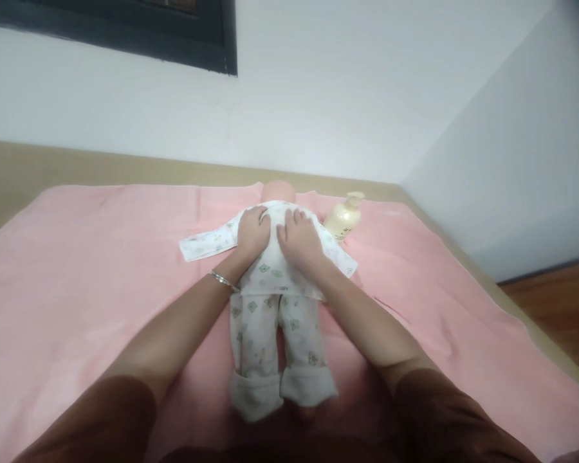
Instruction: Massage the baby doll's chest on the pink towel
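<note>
A baby doll lies stretched out, its smooth round head pointing away from me; whether it is face up or face down I cannot tell. It wears a white printed top with the sleeves spread to both sides. Matching white trousers with turned-up cuffs extend toward me. My left hand rests flat on the left part of the upper torso, fingers extended. On the right part lies my right hand, its fingers apart on the fabric. Between the two hands runs a narrow strip of the top.
Under the doll spreads a pink blanket, wrinkled at the right. A pale yellow pump bottle stands just beyond the right sleeve. White walls rise behind and at the right, with a dark-framed window at the upper left.
</note>
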Available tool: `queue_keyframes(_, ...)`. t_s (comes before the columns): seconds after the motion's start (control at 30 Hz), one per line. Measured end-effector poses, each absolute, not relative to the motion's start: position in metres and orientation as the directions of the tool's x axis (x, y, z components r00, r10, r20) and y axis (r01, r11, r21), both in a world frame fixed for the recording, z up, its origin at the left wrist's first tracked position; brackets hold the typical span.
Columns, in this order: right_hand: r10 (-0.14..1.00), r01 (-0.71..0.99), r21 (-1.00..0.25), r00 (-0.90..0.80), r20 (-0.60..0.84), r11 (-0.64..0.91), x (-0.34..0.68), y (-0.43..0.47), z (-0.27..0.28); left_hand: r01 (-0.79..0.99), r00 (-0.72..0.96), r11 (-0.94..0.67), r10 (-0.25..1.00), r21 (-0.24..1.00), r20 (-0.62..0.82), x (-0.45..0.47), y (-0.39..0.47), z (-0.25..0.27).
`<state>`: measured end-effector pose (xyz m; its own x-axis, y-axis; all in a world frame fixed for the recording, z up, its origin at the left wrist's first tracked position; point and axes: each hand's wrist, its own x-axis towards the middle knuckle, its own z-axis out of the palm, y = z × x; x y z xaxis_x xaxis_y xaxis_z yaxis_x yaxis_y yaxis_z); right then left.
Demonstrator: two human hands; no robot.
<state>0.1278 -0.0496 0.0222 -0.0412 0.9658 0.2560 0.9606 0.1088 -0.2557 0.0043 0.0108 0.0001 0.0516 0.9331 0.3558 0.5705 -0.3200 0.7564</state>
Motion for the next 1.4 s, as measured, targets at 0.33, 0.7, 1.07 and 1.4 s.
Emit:
queue_keyframes(0.33, 0.918, 0.889, -0.280, -0.289, 0.273, 0.363, 0.120, -0.053, 0.024, 0.488, -0.002, -0.295, 0.941, 0.821, 0.339, 0.001, 0.012, -0.005)
queue_keyframes(0.7, 0.957, 0.937, -0.294, -0.106, 0.271, 0.187, 0.125, -0.049, 0.024, 0.513, 0.002, -0.293, 0.941, 0.807, 0.340, 0.003, 0.011, -0.004)
queue_keyframes(1.07, 0.923, 0.876, -0.317, -0.295, 0.245, 0.364, 0.129, -0.045, 0.026, 0.557, 0.043, -0.315, 0.935, 0.769, 0.352, 0.002, 0.011, -0.001)
queue_keyframes(1.4, 0.969, 0.899, -0.401, -0.083, 0.233, 0.174, 0.154, -0.019, 0.021, 0.854, 0.299, -0.405, 0.895, 0.325, 0.331, 0.020, -0.024, 0.019)
